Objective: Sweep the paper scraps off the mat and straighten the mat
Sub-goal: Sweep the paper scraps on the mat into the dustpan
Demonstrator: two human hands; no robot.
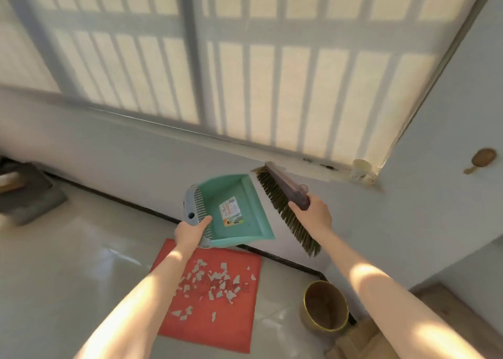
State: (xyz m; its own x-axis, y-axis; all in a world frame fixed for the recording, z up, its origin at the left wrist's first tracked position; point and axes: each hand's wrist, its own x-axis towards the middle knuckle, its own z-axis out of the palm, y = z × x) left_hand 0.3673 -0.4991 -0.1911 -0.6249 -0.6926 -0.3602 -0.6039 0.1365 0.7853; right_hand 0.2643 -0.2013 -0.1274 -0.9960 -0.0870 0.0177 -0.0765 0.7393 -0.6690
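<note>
mat (239, 328): lying skewed on the floor, near centre, below both hands
scraps (211, 282): sitting scattered mid-mat, unswept
dustpan (236, 209): left hand (190, 232) closing round its grey handle end, held in the air
brush (285, 203): right hand (313, 213) gripping it shut, bristles pointing left
risk: light scraps probably flying off past the pan if the brush is flicking hard
</note>
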